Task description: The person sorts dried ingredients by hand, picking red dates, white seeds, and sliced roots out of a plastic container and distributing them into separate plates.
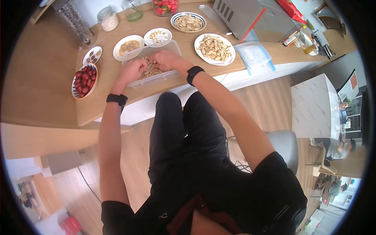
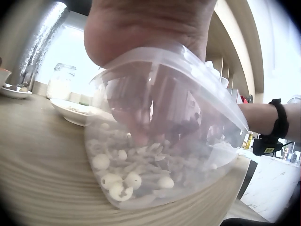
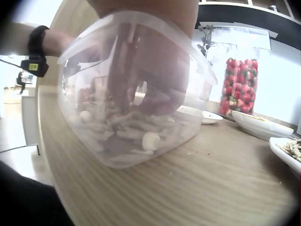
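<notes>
A translucent plastic box (image 1: 174, 49) stands at the counter's front edge, holding pale dried strips (image 1: 150, 71) and several white round pieces (image 2: 133, 181), some with holes. Over its left part, my left hand (image 1: 134, 69) reaches down with bent fingers; through the cloudy wall in the left wrist view, fingertips are down at the strips. My right hand (image 1: 165, 60) dips in from the far right side, its fingers (image 3: 162, 101) curled low among the pieces. Both hands are close together. What lies between the fingers is blurred by the plastic, so I cannot tell what they hold.
Behind the box are plates of shreds (image 1: 129, 47), white pieces (image 1: 157, 37) and dried slices (image 1: 188, 22); another plate of slices (image 1: 214, 49) sits right. Red dates (image 1: 84, 80) fill a left bowl. Plastic bags (image 1: 255, 56) lie before the microwave (image 1: 250, 19). Glass jars (image 1: 107, 18) line the wall.
</notes>
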`<state>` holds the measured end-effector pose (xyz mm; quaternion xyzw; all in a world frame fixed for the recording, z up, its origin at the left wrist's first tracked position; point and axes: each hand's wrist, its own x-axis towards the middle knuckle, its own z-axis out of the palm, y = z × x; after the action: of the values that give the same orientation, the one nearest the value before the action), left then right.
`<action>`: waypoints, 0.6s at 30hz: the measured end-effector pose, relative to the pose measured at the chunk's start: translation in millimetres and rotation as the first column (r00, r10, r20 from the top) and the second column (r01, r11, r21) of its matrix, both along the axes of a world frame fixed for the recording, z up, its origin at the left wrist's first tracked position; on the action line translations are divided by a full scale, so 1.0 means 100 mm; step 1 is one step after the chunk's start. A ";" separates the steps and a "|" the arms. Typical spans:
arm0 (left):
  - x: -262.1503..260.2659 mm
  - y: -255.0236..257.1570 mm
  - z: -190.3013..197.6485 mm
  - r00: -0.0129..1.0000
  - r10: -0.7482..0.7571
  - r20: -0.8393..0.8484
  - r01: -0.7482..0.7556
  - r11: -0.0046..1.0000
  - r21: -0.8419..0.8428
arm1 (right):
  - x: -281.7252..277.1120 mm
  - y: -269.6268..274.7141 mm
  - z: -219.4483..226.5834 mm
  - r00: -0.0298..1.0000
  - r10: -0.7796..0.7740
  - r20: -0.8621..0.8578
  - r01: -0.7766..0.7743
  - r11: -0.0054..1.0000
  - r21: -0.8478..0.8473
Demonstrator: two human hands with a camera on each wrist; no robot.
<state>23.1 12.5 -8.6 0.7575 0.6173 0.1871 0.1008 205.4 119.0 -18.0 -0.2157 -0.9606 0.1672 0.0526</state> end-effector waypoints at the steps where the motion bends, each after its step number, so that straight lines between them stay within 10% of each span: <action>1: 0.02 0.00 0.02 1.000 -0.003 0.004 0.003 1.000 -0.002 | -0.01 0.00 -0.02 1.000 -0.004 -0.006 0.004 1.000 0.000; 18: 0.05 -0.07 0.08 0.997 0.076 -0.004 -0.077 0.996 -0.052 | -0.04 -0.05 0.07 0.989 -0.078 -0.128 0.076 0.997 -0.017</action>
<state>28.2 6.0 -0.4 0.7306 0.6506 0.1739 0.1127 201.1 114.0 -10.8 -0.2418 -0.9451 0.1846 0.1193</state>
